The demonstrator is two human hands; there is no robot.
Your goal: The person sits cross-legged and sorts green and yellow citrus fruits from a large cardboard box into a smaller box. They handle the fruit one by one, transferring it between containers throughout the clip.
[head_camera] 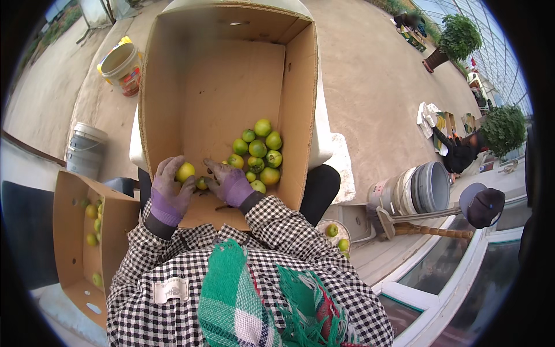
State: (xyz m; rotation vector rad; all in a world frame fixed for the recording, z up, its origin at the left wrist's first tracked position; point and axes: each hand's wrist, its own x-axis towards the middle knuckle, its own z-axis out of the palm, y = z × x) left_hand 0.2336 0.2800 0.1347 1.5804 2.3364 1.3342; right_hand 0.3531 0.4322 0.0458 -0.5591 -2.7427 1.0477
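Observation:
A large cardboard box [234, 82] lies before me with its inside facing up. My left hand [170, 186], in a soiled purple glove, holds a yellow-green tomato [185, 172] between thumb and fingers. Beside its thumb, a smaller tomato [201, 183] lies on the box floor. My right hand [230, 182], gloved alike, reaches in with thumb and fingers apart, its thumb at the small tomato. Nothing shows in its grasp, though its palm is hidden. Several green tomatoes [257, 148] cluster to its right, along the box's right wall.
At left stands another cardboard box [73, 225] with several tomatoes. A bucket [119, 65] and a lidded pail [86, 149] stand beyond it. At right are a bowl [321, 225] with tomatoes, stacked buckets [409, 188], a broom [427, 230] and a cap [483, 206]. A person [459, 149] sits farther off.

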